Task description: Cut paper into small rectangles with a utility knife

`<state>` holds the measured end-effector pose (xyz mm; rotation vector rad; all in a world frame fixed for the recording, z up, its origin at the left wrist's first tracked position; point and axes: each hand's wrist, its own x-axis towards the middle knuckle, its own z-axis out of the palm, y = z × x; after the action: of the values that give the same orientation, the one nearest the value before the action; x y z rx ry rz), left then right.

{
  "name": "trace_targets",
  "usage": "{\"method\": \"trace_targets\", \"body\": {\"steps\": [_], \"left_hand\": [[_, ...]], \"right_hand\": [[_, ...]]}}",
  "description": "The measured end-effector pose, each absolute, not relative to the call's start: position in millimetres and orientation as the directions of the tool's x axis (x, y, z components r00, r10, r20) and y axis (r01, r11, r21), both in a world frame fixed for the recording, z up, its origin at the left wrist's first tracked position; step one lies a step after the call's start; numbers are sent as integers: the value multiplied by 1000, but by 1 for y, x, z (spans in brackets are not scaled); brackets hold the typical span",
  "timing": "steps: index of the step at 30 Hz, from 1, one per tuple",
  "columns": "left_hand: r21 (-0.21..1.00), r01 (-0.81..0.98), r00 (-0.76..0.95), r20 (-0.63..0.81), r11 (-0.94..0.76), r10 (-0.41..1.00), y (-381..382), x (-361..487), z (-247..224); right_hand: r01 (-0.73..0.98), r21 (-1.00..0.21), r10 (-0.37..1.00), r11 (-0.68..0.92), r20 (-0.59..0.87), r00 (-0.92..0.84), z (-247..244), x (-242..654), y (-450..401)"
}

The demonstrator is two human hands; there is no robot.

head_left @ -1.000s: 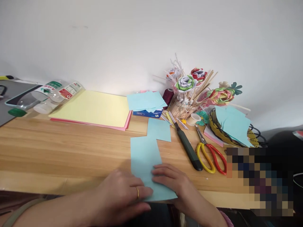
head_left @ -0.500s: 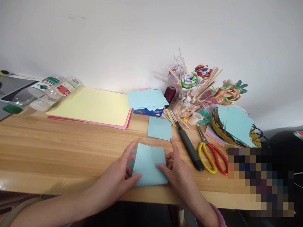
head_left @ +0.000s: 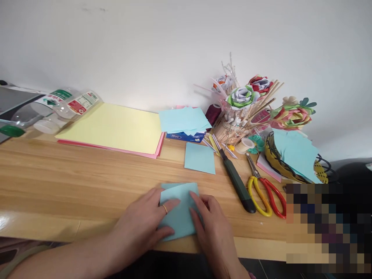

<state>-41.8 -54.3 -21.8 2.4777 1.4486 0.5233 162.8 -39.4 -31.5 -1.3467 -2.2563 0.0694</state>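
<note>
Close to the table's front edge is a light blue sheet of paper (head_left: 181, 223), slightly turned, over another blue sheet (head_left: 174, 186) whose far edge peeks out. My left hand (head_left: 148, 219), with a ring on one finger, grips the left side, a finger and the thumb on top. At the right side my right hand (head_left: 210, 219) holds the paper, index finger and thumb on its face and the other fingers curled by the edge. Just beyond them lies a square blue paper piece (head_left: 200, 158) flat on the wood.
To the right lie a dark green-handled tool (head_left: 236, 182) and scissors (head_left: 261, 190) with yellow and red handles. Behind are a yellow paper stack (head_left: 116, 128), a blue box (head_left: 186, 136) under blue sheets, paper flowers (head_left: 242, 97) and a basket (head_left: 271, 155). Plastic bottles (head_left: 66, 104) lie left.
The raised blue sheet has come down and turned slightly over the one below. My left fingers have moved onto its face; my right index finger has lowered onto it. The view has shifted a little.
</note>
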Motion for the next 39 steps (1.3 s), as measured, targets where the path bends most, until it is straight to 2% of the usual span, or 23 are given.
{"method": "trace_targets", "body": {"steps": [4, 7, 12, 16, 19, 23, 27, 39], "left_hand": [[183, 842, 467, 227, -508, 855, -58, -44, -29], [113, 848, 478, 258, -518, 840, -61, -42, -35], [129, 807, 513, 332, -577, 792, -61, -41, -30], [133, 719, 553, 485, -682, 677, -57, -47, -24], [122, 688, 554, 550, -716, 625, -56, -52, -25], [145, 673, 562, 538, -725, 628, -58, -63, -31], [131, 663, 623, 449, -737, 640, -61, -74, -39], [-43, 771, 597, 399, -636, 696, -61, -71, -32]], "right_hand": [[765, -333, 806, 551, 448, -386, -31, 161, -39], [742, -350, 793, 572, 467, -391, -29, 158, -40], [800, -307, 839, 515, 373, -396, -33, 157, -43], [846, -238, 844, 477, 393, -366, -36, 161, -42], [834, -232, 840, 500, 366, -402, -35, 163, -41], [847, -188, 847, 498, 313, -429, -41, 164, -42], [844, -96, 828, 527, 281, -485, -48, 167, -42], [762, 88, 734, 642, 217, -644, -32, 164, -32]]}}
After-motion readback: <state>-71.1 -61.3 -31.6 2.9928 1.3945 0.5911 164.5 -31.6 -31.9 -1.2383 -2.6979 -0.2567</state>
